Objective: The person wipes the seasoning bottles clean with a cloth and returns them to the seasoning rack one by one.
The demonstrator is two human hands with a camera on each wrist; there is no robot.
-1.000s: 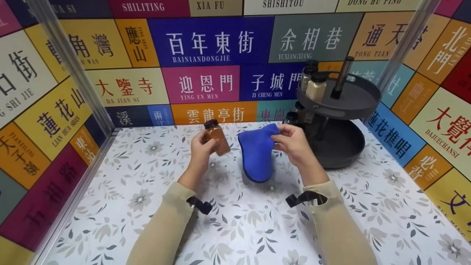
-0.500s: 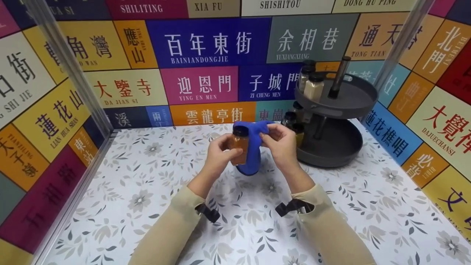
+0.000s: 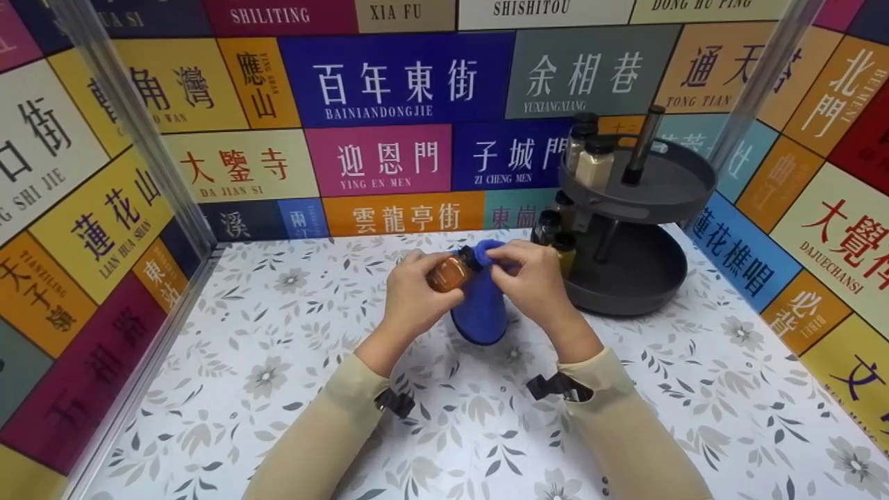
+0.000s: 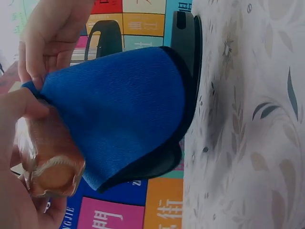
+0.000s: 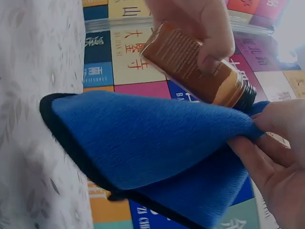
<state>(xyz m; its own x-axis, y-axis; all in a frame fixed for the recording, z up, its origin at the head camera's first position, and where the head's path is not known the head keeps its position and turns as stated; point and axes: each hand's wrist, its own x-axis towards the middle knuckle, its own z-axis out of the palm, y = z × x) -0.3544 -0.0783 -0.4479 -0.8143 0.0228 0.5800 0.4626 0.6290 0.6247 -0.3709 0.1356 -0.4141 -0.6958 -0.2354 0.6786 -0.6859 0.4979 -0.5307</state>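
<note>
My left hand (image 3: 417,292) grips a clear spice jar (image 3: 448,273) of orange-brown powder, tilted so its black cap points right toward the cloth. In the right wrist view small print shows on the side of the jar (image 5: 183,62). My right hand (image 3: 531,281) pinches the top of a blue cloth (image 3: 480,312) with dark edging, right by the jar's cap. The cloth (image 4: 128,109) hangs down in folds, above the table. The cloth hides part of the cap in the right wrist view.
A dark two-tier round rack (image 3: 625,295) stands to the right on the patterned tabletop (image 3: 278,430). Its upper tier bears capped jars, one a pale-filled jar (image 3: 595,165); several more dark-capped jars stand around the lower tier. Sign-covered walls (image 3: 396,76) enclose the back and sides.
My left hand has brought the jar rightward to the cloth and tipped it from upright to slanted. The right hand has moved slightly left, bunching the cloth against the cap.
</note>
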